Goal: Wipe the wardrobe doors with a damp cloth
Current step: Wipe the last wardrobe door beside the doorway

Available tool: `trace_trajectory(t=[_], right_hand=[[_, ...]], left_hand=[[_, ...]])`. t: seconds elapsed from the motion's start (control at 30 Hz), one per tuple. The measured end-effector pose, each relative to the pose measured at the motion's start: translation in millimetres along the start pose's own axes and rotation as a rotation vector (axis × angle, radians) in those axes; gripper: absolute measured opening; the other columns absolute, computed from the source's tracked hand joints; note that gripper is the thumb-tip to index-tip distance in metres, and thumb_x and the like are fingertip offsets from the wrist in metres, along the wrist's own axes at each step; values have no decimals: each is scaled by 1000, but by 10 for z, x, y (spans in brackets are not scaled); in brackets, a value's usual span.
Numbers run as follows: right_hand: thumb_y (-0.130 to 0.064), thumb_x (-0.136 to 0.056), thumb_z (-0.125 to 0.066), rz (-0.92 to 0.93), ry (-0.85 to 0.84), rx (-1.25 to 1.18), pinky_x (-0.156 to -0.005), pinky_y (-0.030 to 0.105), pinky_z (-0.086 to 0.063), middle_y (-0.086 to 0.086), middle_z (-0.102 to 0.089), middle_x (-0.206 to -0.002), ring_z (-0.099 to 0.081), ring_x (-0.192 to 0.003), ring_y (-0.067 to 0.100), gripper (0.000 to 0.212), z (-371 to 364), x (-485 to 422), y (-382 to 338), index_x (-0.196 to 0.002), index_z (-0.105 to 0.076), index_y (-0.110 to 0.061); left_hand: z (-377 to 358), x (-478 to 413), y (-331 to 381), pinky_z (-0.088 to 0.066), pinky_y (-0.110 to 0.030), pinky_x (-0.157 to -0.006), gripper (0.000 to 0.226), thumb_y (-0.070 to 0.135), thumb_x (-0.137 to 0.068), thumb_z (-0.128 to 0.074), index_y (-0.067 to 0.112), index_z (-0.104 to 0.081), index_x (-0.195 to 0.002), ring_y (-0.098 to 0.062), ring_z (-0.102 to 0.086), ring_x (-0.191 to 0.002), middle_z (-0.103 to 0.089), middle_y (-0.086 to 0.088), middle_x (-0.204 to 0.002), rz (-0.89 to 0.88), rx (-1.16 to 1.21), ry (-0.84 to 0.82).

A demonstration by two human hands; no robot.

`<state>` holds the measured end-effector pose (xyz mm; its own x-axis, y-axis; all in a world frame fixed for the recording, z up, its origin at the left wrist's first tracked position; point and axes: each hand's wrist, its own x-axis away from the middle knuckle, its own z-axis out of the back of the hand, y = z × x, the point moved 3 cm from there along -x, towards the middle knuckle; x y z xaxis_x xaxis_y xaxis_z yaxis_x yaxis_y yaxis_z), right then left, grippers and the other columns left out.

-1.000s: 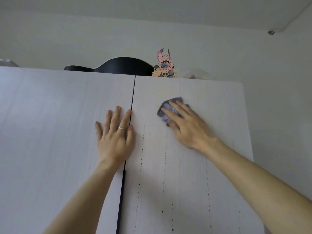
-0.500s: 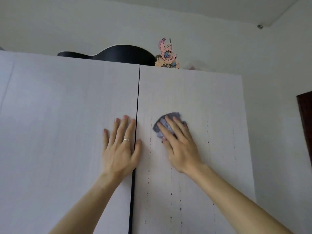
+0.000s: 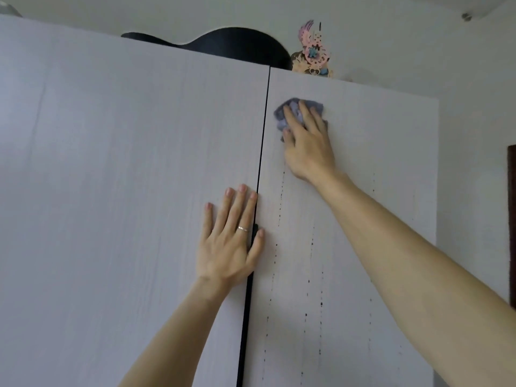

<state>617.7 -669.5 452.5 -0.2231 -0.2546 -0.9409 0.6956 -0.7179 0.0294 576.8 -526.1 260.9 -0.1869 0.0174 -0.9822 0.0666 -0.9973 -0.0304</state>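
Head view, looking up at two pale wood-grain wardrobe doors. The left door (image 3: 125,163) and the right door (image 3: 377,163) are both closed, and a narrow dark gap (image 3: 262,135) runs top to bottom between them.

The cloth (image 3: 280,116), grey-blue and bunched, lies flat against the right door near its top edge, just beside the gap. The right hand (image 3: 308,146) covers most of it, with fingers (image 3: 305,115) extended and pressing the cloth to the door and the thumb lying on its lower edge. Nothing is pinched or gripped.

The left hand (image 3: 229,247) rests palm-flat on the left door, lower down. Its fingers (image 3: 237,210) are straight and slightly spread, and the thumb crosses the gap onto the right door. One finger carries a ring (image 3: 242,229).

Lines of dark drips (image 3: 280,202) run down the right door below the cloth. The left door shows no such marks.

On top of the wardrobe are a black curved object (image 3: 237,46) and, to its right, a pink and tan cut-out ornament (image 3: 314,54). A plain white wall (image 3: 474,79) stands behind and to the right. A small fitting (image 3: 465,16) sits at the ceiling line, and a dark frame (image 3: 511,219) shows at the right edge.
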Motion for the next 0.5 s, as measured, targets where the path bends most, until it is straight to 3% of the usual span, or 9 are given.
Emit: trace_trajectory(t=[0.17, 0.3, 0.43, 0.5], right_hand=[[-27, -105, -37, 194, 48, 18, -124, 47, -12, 4, -22, -164, -12, -152, 25, 48, -314, 891, 76, -153, -36, -23], [-25, -104, -40, 281, -12, 69, -121, 51, -21, 4, -23, -164, -13, -153, 24, 49, -571, 1924, 167, -153, -36, -21], [-27, -102, -40, 400, -109, 150, -123, 48, -18, 3, -25, -163, -14, -153, 24, 51, -509, 1850, 304, -153, -36, -23], [-29, -102, -36, 332, -94, 166, -124, 45, -16, 2, -22, -164, -12, -153, 24, 52, -366, 1545, 414, -154, -34, -24]], left_hand=[[-2, 46, -18, -2, -47, -126, 67, 48, -101, -32, 20, -21, -160, -18, -5, -156, -13, 1, -168, -8, 8, 48], [-15, 61, -10, -8, -52, -125, 66, 47, -101, -32, 17, -24, -160, -21, -11, -155, -17, -2, -167, -42, 16, 69], [1, 67, -1, -6, -52, -125, 67, 45, -101, -31, 17, -22, -160, -22, -9, -155, -15, -3, -168, -39, 6, 42], [7, 74, 12, -5, -52, -125, 67, 45, -100, -31, 17, -20, -160, -22, -8, -156, -15, -2, -168, -37, 3, 25]])
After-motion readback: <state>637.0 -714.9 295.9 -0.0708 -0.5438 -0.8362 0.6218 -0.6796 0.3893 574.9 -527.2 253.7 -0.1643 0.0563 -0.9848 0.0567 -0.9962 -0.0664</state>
